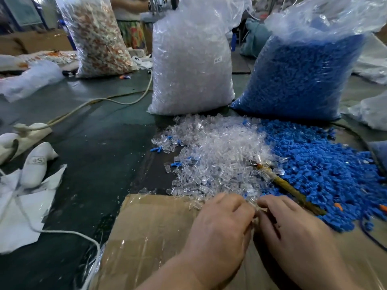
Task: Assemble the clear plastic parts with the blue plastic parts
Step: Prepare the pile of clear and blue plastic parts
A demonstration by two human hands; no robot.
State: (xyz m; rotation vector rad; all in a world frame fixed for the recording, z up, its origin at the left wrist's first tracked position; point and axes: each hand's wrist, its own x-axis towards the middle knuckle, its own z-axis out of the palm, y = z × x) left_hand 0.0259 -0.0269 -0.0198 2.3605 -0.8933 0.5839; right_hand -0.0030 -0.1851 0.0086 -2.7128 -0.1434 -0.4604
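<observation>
Over the tape-covered brown cardboard flap (150, 231), at the near edge of the loose heap of small clear plastic caps (215, 155): left hand (222, 225) and right hand (293, 229) knuckles up, fingers curled, tips meeting on a small clear plastic piece (256, 209), pinched from both sides. Blurred; blue part in that pinch or not, cannot tell. Just right of the clear heap, touching it: heap of small blue plastic parts (318, 164), long rusty-brown stick (289, 189) lying along the seam between them. Likely risks: slick piece popping out of the pinch and vanishing among the clear caps; skewed push-fit jamming or seating halfway; right wrist sweeping blue parts off the flap.
</observation>
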